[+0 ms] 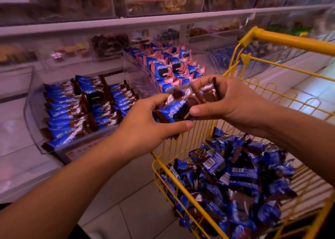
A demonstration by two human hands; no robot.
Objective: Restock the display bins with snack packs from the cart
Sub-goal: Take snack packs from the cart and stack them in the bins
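Nearest me, at five o'clock, the yellow wire cart (183,188) still holds a deep heap of blue-and-brown foil snack packs (235,180), so I judge most of the stock has yet to go out.

Above the cart's front rail, near centre frame, both hands hold a small bunch of the same packs, the held packs (178,110). My left hand (145,128) has its fingers curled over the bunch's left end with the thumb pressed under it. My right hand (233,101) pinches the right end, thumb on the front and fingers wrapped behind. How many packs are in the bunch I cannot tell.

Farther out, at nine o'clock, the clear plastic display bin (34,130) already has blue-and-brown packs laid in neat rows across most of its floor, though it looks only shallowly filled. Beyond, at twelve o'clock, a second clear bin (137,70) holds blue-and-pink snack packs (172,64). The held bunch presumably belongs in the nine o'clock bin.
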